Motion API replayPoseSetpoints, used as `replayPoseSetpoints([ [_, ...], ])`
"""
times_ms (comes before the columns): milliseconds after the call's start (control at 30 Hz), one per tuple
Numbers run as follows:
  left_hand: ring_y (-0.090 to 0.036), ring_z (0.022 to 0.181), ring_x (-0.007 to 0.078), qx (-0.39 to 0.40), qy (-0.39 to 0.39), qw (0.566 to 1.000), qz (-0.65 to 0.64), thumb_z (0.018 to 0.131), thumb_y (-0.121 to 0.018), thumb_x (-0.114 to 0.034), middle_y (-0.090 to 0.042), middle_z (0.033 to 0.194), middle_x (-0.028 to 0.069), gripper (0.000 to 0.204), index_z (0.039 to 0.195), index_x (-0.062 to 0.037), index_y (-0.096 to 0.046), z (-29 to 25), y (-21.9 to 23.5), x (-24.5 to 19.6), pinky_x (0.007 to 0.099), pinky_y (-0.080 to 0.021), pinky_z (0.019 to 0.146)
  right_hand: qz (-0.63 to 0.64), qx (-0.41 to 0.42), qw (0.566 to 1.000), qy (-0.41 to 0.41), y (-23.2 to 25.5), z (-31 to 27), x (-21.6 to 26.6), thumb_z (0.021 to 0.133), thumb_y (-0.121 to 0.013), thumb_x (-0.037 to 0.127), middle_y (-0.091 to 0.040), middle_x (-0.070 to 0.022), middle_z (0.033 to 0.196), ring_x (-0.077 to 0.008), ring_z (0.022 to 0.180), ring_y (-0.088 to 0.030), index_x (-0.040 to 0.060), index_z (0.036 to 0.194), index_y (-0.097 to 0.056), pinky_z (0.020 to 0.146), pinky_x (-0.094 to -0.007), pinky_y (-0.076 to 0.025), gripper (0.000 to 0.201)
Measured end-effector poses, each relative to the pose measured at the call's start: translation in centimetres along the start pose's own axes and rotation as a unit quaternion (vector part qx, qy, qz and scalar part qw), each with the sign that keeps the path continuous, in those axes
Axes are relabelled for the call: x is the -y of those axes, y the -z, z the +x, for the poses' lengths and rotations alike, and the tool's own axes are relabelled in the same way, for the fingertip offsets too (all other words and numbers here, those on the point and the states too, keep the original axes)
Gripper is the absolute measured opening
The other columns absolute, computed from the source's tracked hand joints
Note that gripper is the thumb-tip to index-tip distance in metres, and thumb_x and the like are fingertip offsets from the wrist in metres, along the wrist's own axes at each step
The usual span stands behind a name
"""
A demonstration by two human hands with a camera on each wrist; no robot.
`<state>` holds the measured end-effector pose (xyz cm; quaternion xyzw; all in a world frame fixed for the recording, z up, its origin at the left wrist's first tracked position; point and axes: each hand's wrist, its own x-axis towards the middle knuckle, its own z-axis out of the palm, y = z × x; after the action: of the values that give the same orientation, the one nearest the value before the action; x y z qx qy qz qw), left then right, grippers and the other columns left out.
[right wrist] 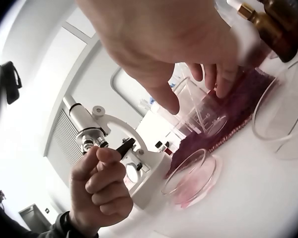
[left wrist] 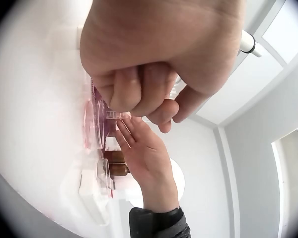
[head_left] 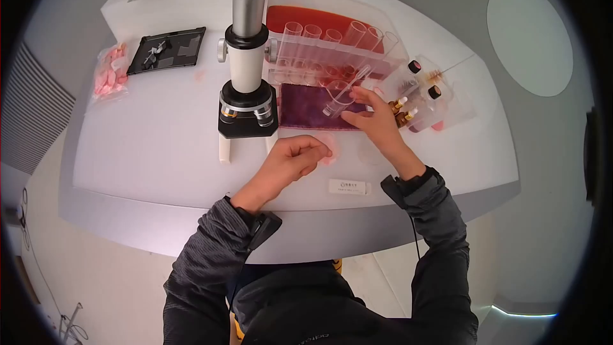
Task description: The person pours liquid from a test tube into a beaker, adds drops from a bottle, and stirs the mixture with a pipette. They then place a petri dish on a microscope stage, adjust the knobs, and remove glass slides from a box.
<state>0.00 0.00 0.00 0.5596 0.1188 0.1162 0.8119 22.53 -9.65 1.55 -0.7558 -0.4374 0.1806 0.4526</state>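
My left hand (head_left: 290,161) is curled, thumb against the index finger, beside a glass dish with pink material (head_left: 329,151). Nothing shows between its fingertips in the right wrist view, where the same hand (right wrist: 103,191) stands left of the dish (right wrist: 188,181). My right hand (head_left: 378,121) reaches around the near side of a clear beaker (head_left: 337,99), thumb and fingers spread. In the right wrist view the beaker (right wrist: 203,119) stands on a purple cloth (right wrist: 238,106) with a thin rod inside; whether the hand (right wrist: 174,44) touches it cannot be told.
A microscope (head_left: 247,67) stands left of the cloth. Behind are test tubes in a clear rack (head_left: 357,57). Bottles (head_left: 434,92) and brown droppers (head_left: 402,118) stand right. A small white box (head_left: 349,186) lies near the front edge; a black tray (head_left: 167,51) and pink bag (head_left: 111,71) lie left.
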Motion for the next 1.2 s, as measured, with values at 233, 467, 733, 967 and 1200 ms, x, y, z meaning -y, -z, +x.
replayPoseSetpoints([
  [233, -0.040, 0.059, 0.0032, 0.031, 0.030, 0.999, -0.006, 0.095, -0.058, -0.017, -0.047, 0.065, -0.0048, 0.020, 0.102, -0.0012, -0.068, -0.1, 0.1, -0.4, 0.0199, -0.030, 0.054, -0.060, 0.003, 0.998, 0.028, -2.8, 2.2, -1.6, 0.074, -0.083, 0.026, -0.063, -0.0098, 0.113, -0.0176, 0.100, -0.060, 0.0036, 0.127, -0.054, 0.081, -0.0296, -0.049, 0.064],
  [467, -0.038, 0.058, 0.0033, 0.056, 0.035, 0.998, 0.016, 0.097, -0.057, -0.018, -0.045, 0.064, -0.0049, 0.021, 0.103, -0.0010, -0.067, -0.1, 0.0, -0.3, 0.0206, -0.028, 0.053, -0.004, 0.029, 0.999, 0.043, -3.1, 1.9, 0.8, 0.076, -0.082, 0.012, -0.062, -0.0071, 0.118, -0.0132, 0.102, -0.059, 0.0044, 0.120, -0.059, 0.078, -0.0263, -0.050, 0.050],
  [733, -0.041, 0.061, 0.0050, 0.064, 0.050, 0.996, 0.025, 0.095, -0.057, -0.017, -0.049, 0.066, -0.0040, 0.021, 0.102, -0.0007, -0.067, -0.2, 0.1, -0.7, 0.0217, -0.032, 0.056, 0.047, 0.100, 0.994, -0.002, -3.7, 2.1, 0.3, 0.074, -0.083, 0.017, -0.063, -0.0056, 0.112, -0.0103, 0.087, -0.056, 0.0023, 0.125, -0.056, 0.077, -0.0267, -0.049, 0.060],
  [967, -0.039, 0.058, 0.0036, 0.053, 0.038, 0.997, 0.032, 0.097, -0.057, -0.017, -0.045, 0.064, -0.0051, 0.020, 0.103, -0.0006, -0.067, -0.1, 0.0, -0.5, 0.0209, -0.029, 0.053, 0.000, 0.052, 0.997, 0.062, -2.1, 1.0, -0.3, 0.083, -0.069, 0.001, -0.061, -0.0104, 0.126, -0.0131, 0.102, -0.061, 0.0006, 0.133, -0.051, 0.084, -0.0273, -0.050, 0.054],
  [1200, -0.038, 0.057, 0.0033, 0.043, 0.046, 0.997, 0.048, 0.096, -0.056, -0.016, -0.045, 0.063, -0.0053, 0.020, 0.102, -0.0002, -0.067, 0.0, -0.1, -0.4, 0.0210, -0.028, 0.053, 0.154, 0.042, 0.987, -0.005, 3.0, -0.5, -0.3, 0.091, -0.053, -0.002, -0.066, -0.0114, 0.118, -0.0162, 0.109, -0.063, -0.0001, 0.126, -0.059, 0.091, -0.0294, -0.049, 0.036],
])
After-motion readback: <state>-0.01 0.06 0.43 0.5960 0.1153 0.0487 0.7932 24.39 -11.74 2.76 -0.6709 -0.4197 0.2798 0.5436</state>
